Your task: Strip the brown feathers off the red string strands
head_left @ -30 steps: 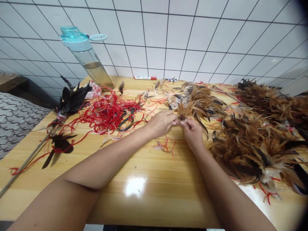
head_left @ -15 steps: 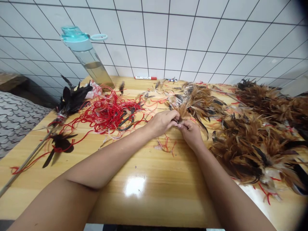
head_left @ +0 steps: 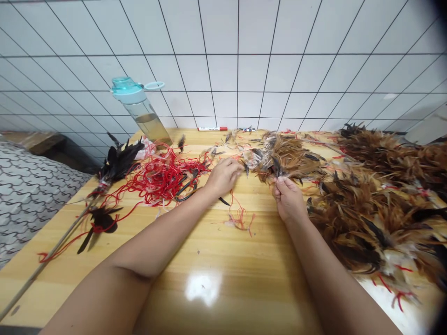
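Note:
My right hand [head_left: 289,199] is closed in a pinch on the base of a bunch of brown feathers [head_left: 284,157] that fans out away from me. My left hand [head_left: 223,175] has curled fingers and sits apart from the bunch, to its left; a dark feather [head_left: 224,201] pokes out beneath it, and I cannot see whether the fingers grip it. A tangle of red string [head_left: 161,174] with black scissors [head_left: 186,187] in it lies left of that hand. Loose red threads [head_left: 240,216] lie between my wrists.
Large heaps of brown feathers [head_left: 377,195] cover the right side of the wooden table [head_left: 216,260]. A stick with black feathers [head_left: 115,160] lies at left, a water bottle [head_left: 141,111] and a red marker [head_left: 212,129] stand by the tiled wall. A patterned cushion [head_left: 28,186] is beyond the table's left edge.
My hands, joined at the bunch's base before, have parted: the left moved left, the right keeps the bunch. The view has tilted, so everything sits lower.

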Available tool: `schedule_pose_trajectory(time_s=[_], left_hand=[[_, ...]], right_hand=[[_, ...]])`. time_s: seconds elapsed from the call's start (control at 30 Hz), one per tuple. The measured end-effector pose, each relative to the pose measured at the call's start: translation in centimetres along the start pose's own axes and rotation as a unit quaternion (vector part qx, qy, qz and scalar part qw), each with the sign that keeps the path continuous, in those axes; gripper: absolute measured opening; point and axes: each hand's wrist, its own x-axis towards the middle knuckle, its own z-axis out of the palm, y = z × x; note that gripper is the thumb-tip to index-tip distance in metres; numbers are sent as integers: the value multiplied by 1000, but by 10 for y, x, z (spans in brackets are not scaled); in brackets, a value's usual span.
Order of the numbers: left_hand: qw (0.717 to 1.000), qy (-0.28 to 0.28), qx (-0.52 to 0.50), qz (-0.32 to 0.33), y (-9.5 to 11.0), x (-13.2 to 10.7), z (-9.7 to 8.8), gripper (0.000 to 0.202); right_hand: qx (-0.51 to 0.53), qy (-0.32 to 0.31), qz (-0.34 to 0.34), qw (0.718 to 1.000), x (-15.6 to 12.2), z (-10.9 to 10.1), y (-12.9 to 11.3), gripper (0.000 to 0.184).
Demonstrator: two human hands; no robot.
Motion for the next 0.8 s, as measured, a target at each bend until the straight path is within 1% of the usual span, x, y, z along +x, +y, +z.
schedule_pose_trajectory(time_s=[0.07,0.13,0.2,0.27,0.3,0.37,0.47,0.57,0.63,0.8], left_hand=[[999,-13,28,12,2,6,3,25],[997,-33,64,39,3,14,7,28],[990,-66,95,81,2,23,10,25],[984,-89,109,107,0,31,14,19],[984,-89,107,108,0,35,15,17],[990,-74,81,94,2,38,16,13],[996,-50,2,70,11,37,12,11],[991,-76,-63,89,24,32,5,13],[987,-92,-72,112,32,29,2,14],[985,-99,-48,135,47,31,0,13]], right_hand=[[-6,-1,-13,1000,0,1,3,38],[-19,-3,-26,999,0,1,5,37],[-32,-4,-35,999,0,1,6,36],[-41,-2,-38,998,-1,0,7,34],[-44,-1,-39,998,0,0,7,34],[-50,-1,-40,998,0,-1,7,33],[-62,1,-36,997,1,-1,8,33],[-96,16,-34,995,0,-1,9,34],[-132,18,-44,990,0,-1,8,33],[-216,20,-74,973,-1,-2,7,31]])
